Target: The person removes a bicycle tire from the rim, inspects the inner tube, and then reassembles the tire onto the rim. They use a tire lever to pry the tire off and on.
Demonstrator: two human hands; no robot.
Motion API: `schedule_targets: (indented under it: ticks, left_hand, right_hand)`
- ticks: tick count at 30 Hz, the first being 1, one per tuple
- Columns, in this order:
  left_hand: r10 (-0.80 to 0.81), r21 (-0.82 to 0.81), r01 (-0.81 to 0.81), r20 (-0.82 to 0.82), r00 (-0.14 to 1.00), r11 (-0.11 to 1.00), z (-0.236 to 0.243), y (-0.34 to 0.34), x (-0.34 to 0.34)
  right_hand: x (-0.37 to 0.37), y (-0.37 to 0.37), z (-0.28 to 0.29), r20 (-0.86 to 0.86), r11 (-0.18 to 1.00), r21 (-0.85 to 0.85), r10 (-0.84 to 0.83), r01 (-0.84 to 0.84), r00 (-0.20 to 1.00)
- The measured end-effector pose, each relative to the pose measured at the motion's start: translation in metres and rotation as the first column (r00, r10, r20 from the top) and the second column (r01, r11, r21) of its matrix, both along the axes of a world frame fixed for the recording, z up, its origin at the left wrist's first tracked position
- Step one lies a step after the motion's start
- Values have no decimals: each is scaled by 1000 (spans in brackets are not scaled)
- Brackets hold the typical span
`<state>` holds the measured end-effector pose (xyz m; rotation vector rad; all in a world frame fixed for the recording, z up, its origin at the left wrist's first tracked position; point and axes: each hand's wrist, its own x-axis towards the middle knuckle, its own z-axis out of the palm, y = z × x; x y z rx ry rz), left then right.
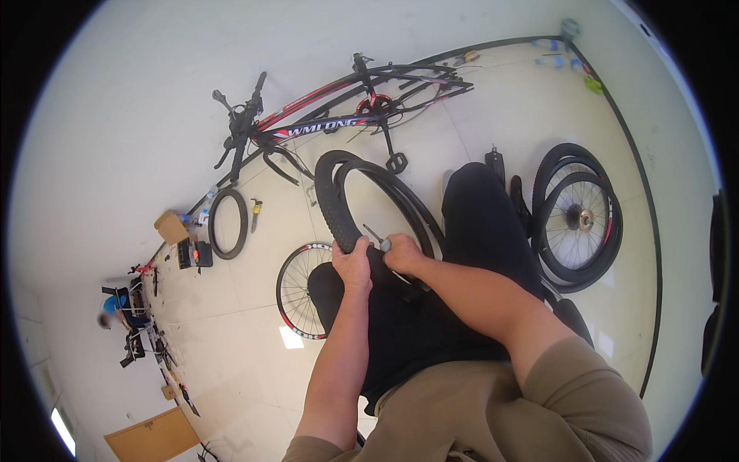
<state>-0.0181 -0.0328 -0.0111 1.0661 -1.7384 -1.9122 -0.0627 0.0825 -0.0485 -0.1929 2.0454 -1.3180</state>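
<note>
My left hand (352, 262) is closed round a black knobby bicycle tire (335, 196) held between my knees, its fingers on the lower part of the tread. A thinner black ring (396, 196) runs along the inside of the tire. Just to the right, my right hand (404, 252) grips a small grey object (386, 245), with a thin dark rod sticking out toward the upper left; its exact kind is unclear. A spoked wheel with a red-and-black rim (283, 299) lies beside my left leg, partly hidden behind it.
A bicycle frame (323, 119) lies along the far wall. Stacked wheels and tires (577, 254) are at my right. A loose tire (214, 231), knife (255, 215), cardboard box (171, 225) and black case (194, 254) are at the left, where a person in blue (115, 306) sits farther off.
</note>
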Motion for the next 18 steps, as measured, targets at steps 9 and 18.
schedule_targets:
  ticks: [9, 18]
  left_hand:
    - [2, -26, -2, 2, 1000, 1000, -8, -7, 4]
    - [-58, 197, 50, 32, 998, 979, 5, -6, 0]
  right_hand:
    - [1, -1, -4, -57, 1000, 12, 27, -27, 998]
    - [2, -6, -28, -167, 995, 84, -35, 49, 985]
